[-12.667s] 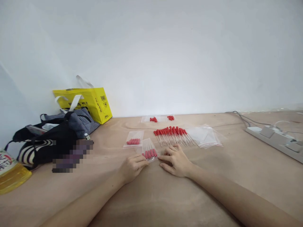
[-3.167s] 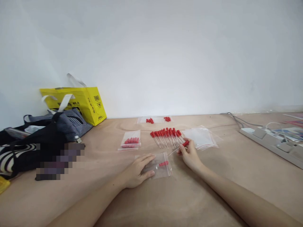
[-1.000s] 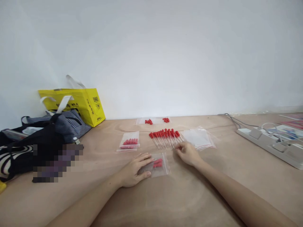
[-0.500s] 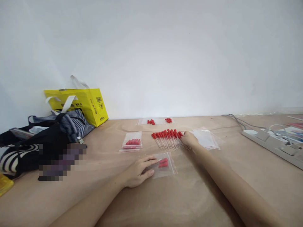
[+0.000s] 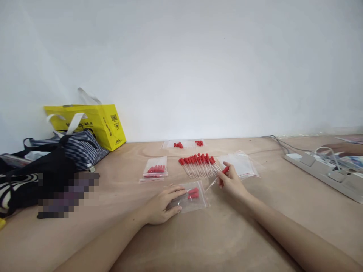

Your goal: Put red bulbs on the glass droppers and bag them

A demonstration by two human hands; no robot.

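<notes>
My left hand [image 5: 164, 204] rests on the left part of a clear zip bag [image 5: 200, 204], its thumb and fingers apart. Red-topped droppers [image 5: 193, 193] lie inside that bag. In my right hand [image 5: 231, 181] is a single dropper [image 5: 225, 170], pinched near its red bulb, with its thin clear tube pointing down and left toward the bag's open-looking edge. Just behind, a row of several red-bulbed droppers [image 5: 198, 160] lies fanned out on the table. Flat clear bags [image 5: 236, 164] are stacked right of the row.
Filled bags [image 5: 155, 168] lie left of the row, and more red-topped pieces [image 5: 178, 145] near the wall. A yellow bag [image 5: 110, 128], striped bag [image 5: 85, 149] and black bag [image 5: 56, 170] stand left. A power strip [image 5: 320, 170] is right; beyond it shows another person's hand [image 5: 343, 149].
My right hand has lifted one dropper away from the right end of the row and moved it toward me. The left hand stays on the bag. Another person's hand has appeared at far right.
</notes>
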